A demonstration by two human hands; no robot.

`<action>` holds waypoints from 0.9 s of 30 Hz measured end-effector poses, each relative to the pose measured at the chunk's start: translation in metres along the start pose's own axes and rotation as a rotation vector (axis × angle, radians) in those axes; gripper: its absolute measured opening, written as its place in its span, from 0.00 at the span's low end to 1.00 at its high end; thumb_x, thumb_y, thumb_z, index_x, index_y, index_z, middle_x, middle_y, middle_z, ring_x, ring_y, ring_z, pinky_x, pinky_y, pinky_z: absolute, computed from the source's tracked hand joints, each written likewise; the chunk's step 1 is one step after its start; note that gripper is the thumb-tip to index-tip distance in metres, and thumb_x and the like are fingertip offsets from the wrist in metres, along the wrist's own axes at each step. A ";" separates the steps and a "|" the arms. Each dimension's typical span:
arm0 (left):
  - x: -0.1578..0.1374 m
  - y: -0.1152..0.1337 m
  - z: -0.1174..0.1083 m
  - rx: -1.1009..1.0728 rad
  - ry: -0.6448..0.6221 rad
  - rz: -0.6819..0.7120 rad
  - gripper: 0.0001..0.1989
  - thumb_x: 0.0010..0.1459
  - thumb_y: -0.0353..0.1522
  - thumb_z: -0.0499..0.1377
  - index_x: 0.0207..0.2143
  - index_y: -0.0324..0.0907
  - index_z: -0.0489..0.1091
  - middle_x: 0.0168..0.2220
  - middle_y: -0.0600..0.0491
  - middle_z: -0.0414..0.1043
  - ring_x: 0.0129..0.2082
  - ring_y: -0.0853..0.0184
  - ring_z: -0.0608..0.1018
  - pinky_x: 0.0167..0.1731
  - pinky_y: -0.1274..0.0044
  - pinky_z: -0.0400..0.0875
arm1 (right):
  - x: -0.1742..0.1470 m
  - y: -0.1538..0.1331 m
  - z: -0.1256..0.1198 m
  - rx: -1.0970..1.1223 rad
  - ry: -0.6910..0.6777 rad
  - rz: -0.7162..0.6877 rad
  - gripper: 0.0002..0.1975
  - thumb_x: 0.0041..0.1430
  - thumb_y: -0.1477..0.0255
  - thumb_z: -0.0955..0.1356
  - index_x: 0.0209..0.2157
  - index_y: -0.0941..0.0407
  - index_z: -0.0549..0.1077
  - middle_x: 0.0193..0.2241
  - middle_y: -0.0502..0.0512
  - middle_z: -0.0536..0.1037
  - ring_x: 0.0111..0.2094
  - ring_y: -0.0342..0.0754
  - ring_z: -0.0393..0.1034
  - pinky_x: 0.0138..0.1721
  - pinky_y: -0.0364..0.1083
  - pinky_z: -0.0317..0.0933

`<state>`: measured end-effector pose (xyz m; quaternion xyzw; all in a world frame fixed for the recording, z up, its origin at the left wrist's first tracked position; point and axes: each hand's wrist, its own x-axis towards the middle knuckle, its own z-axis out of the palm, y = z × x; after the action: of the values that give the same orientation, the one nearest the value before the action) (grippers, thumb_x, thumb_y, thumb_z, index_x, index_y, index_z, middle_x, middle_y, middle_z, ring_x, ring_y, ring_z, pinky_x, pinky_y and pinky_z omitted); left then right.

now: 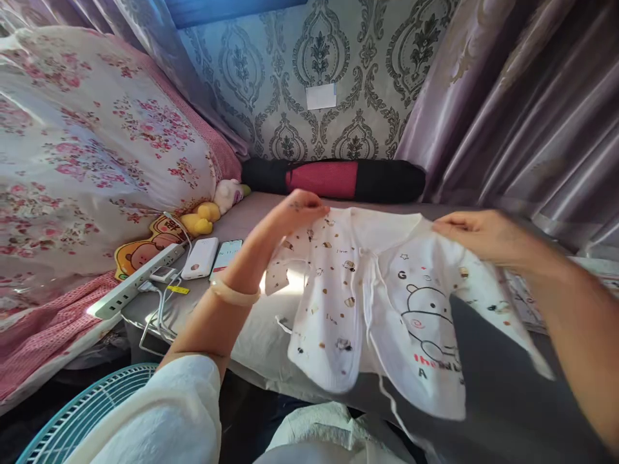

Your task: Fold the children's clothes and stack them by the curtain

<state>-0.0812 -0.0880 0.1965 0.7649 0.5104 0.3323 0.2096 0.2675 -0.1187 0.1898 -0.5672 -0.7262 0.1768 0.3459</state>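
Note:
A small white baby jacket, printed with little figures and a large cartoon animal, hangs spread out in front of me. My left hand pinches its shoulder on the left side. At the opposite shoulder, my right hand grips the cloth with the fingers closed. The jacket's front edges meet near the middle, where thin white ties dangle down. Its sleeves droop outward, and the lower hem hangs over the grey surface and toward my lap.
Left of the jacket lie a phone, a white power bank and a power strip with cables. Plush toys sit behind them. A black and red bolster lies along the wall. A teal fan stands at lower left.

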 end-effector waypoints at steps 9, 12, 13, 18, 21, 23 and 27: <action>0.012 -0.081 0.108 0.331 -0.076 -0.175 0.12 0.63 0.34 0.52 0.38 0.43 0.75 0.39 0.48 0.77 0.41 0.62 0.77 0.36 0.77 0.67 | 0.005 0.066 0.093 -0.503 -0.147 0.103 0.16 0.67 0.66 0.57 0.40 0.54 0.75 0.42 0.59 0.80 0.40 0.52 0.73 0.36 0.46 0.60; 0.014 -0.092 0.117 0.323 -0.074 -0.163 0.12 0.64 0.36 0.52 0.39 0.45 0.75 0.41 0.48 0.77 0.44 0.61 0.76 0.36 0.77 0.67 | 0.004 0.074 0.107 -0.549 -0.164 0.112 0.17 0.68 0.67 0.56 0.44 0.54 0.74 0.45 0.59 0.79 0.43 0.52 0.72 0.37 0.46 0.58; 0.016 -0.095 0.119 0.319 -0.073 -0.156 0.12 0.63 0.38 0.53 0.39 0.45 0.75 0.41 0.49 0.77 0.44 0.61 0.76 0.36 0.76 0.67 | 0.005 0.077 0.110 -0.559 -0.175 0.112 0.17 0.69 0.67 0.55 0.44 0.53 0.73 0.45 0.59 0.79 0.43 0.53 0.72 0.37 0.46 0.58; 0.026 -0.108 0.128 0.306 -0.071 -0.153 0.13 0.59 0.41 0.58 0.36 0.44 0.78 0.39 0.48 0.77 0.42 0.59 0.76 0.38 0.75 0.67 | 0.012 0.094 0.124 -0.607 -0.235 0.121 0.18 0.71 0.65 0.54 0.45 0.54 0.72 0.46 0.60 0.78 0.42 0.53 0.73 0.36 0.46 0.56; 0.032 -0.114 0.134 0.304 -0.047 -0.171 0.13 0.59 0.41 0.57 0.36 0.45 0.79 0.38 0.48 0.78 0.42 0.58 0.77 0.38 0.75 0.67 | 0.020 0.100 0.129 -0.636 -0.250 0.115 0.18 0.71 0.65 0.54 0.45 0.54 0.71 0.46 0.61 0.77 0.42 0.54 0.72 0.36 0.47 0.56; 0.038 -0.117 0.137 0.317 -0.032 -0.184 0.14 0.60 0.41 0.56 0.37 0.45 0.79 0.38 0.47 0.79 0.42 0.58 0.77 0.38 0.74 0.67 | 0.026 0.102 0.131 -0.664 -0.252 0.119 0.18 0.71 0.65 0.53 0.46 0.54 0.71 0.46 0.61 0.77 0.42 0.54 0.72 0.37 0.47 0.56; 0.051 -0.120 0.142 0.377 -0.042 -0.218 0.16 0.61 0.41 0.55 0.40 0.44 0.79 0.40 0.46 0.79 0.43 0.57 0.77 0.38 0.74 0.68 | 0.039 0.101 0.133 -0.716 -0.272 0.131 0.19 0.71 0.63 0.53 0.47 0.53 0.71 0.47 0.61 0.76 0.43 0.54 0.73 0.37 0.48 0.57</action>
<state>-0.0429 0.0088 0.0341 0.7377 0.6387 0.1902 0.1080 0.2402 -0.0341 0.0426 -0.6687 -0.7433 0.0073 0.0145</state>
